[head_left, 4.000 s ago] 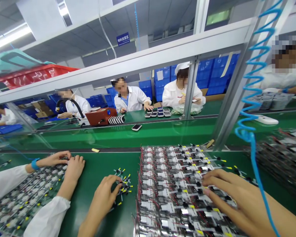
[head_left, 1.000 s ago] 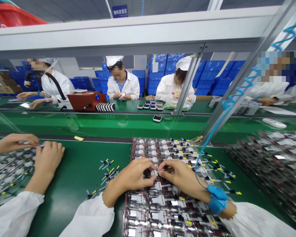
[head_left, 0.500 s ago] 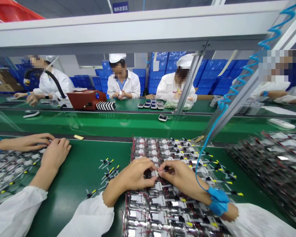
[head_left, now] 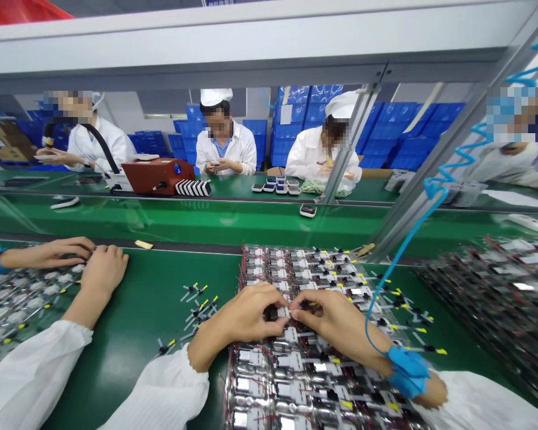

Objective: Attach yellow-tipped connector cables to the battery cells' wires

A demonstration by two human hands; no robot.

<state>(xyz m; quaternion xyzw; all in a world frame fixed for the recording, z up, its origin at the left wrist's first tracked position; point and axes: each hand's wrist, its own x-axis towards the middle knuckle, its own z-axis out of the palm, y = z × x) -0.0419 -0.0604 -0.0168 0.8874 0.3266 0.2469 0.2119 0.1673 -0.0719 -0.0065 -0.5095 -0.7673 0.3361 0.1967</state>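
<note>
Centrally, across a green assembly bench (head_left: 134, 298), rows of wired silver modules (head_left: 287, 382) are laid out. A small white-tagged part (head_left: 284, 312) lying on them is pinched by the curled fingers (head_left: 269, 327) of the left hand (head_left: 237, 319) and right hand (head_left: 336, 322); a blue wrist strap (head_left: 407, 371) is worn on the right.

Left hand (head_left: 237, 319) and right hand (head_left: 336, 322), fingertips meeting

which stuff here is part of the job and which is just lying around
Part of the job: left hand and right hand, both at the wired silver packs; loose black-and-yellow connector pieces; probably the blue wrist strap and coiled blue cord.

Just lying around: yellow tape scrap; phone; white handheld device.
</note>
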